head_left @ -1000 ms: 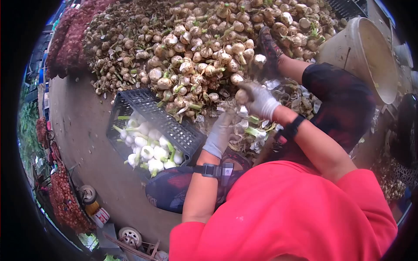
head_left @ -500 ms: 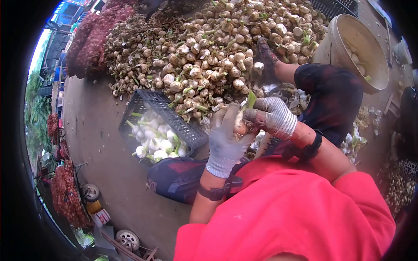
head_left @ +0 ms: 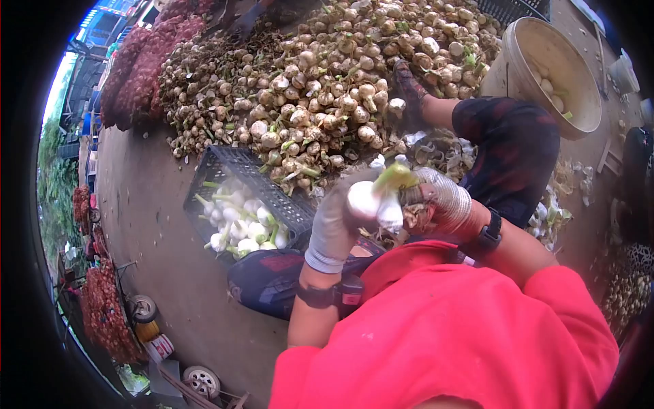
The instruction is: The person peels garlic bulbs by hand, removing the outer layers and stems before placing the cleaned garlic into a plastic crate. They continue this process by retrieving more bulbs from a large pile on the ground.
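Both my hands wear pale, dirt-stained work gloves. My left hand (head_left: 332,225) is closed around a garlic bulb (head_left: 363,200), whose white, clean side faces up. From the bulb a green stalk (head_left: 395,177) points toward my right hand (head_left: 446,201). That hand is closed on peeled garlic skin (head_left: 417,213), brownish and dry, and a white strip of skin hangs between the hands. Motion blurs the fingers in part. Left of my left hand, a black plastic crate (head_left: 272,194) lies with several white, peeled garlic bulbs (head_left: 248,225) at its open side.
A large heap of unpeeled garlic (head_left: 320,102) spreads ahead of my legs. A whitish bucket (head_left: 507,78) with some bulbs stands at the right. Red mesh sacks (head_left: 126,82) lie at the far left. Another person's gloved hand (head_left: 250,19) shows at the top. Peelings (head_left: 443,153) litter the ground.
The bulb now shows a smooth white surface where brownish skin was. My right hand has pulled skin and stalk outward to the right. Another person's hand has come into view at the top.
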Demonstrator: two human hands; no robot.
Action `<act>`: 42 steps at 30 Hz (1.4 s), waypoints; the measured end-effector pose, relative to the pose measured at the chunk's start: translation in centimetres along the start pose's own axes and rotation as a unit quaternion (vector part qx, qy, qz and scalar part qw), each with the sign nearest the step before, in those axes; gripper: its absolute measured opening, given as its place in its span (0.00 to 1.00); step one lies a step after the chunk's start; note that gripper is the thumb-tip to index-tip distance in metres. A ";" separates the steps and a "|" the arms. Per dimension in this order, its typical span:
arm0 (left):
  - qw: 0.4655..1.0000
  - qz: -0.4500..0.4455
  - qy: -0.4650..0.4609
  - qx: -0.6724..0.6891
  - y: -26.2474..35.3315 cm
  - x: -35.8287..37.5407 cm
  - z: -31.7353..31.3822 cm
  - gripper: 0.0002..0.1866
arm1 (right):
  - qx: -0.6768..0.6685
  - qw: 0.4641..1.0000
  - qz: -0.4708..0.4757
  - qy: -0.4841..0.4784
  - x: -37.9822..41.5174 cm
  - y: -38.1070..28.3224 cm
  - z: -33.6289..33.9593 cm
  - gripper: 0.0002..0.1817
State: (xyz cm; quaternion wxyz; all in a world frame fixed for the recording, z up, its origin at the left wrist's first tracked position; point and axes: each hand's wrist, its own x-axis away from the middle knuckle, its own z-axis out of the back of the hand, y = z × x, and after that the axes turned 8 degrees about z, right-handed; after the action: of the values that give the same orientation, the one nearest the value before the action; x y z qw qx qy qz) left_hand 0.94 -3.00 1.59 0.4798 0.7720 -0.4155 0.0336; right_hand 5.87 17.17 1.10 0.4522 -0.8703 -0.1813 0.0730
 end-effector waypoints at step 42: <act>0.931 -0.209 0.254 -0.159 -1.8 -1.6 -2.1 0.03 | 0.547 0.815 -0.007 0.193 -3.0 1.1 -1.0 0.14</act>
State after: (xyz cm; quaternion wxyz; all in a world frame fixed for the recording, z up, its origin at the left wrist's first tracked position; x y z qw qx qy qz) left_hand 1.81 -0.05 0.66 0.6818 0.7207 -0.1091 0.0618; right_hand 3.63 14.66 0.70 0.8799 -0.4742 -0.0268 -0.0125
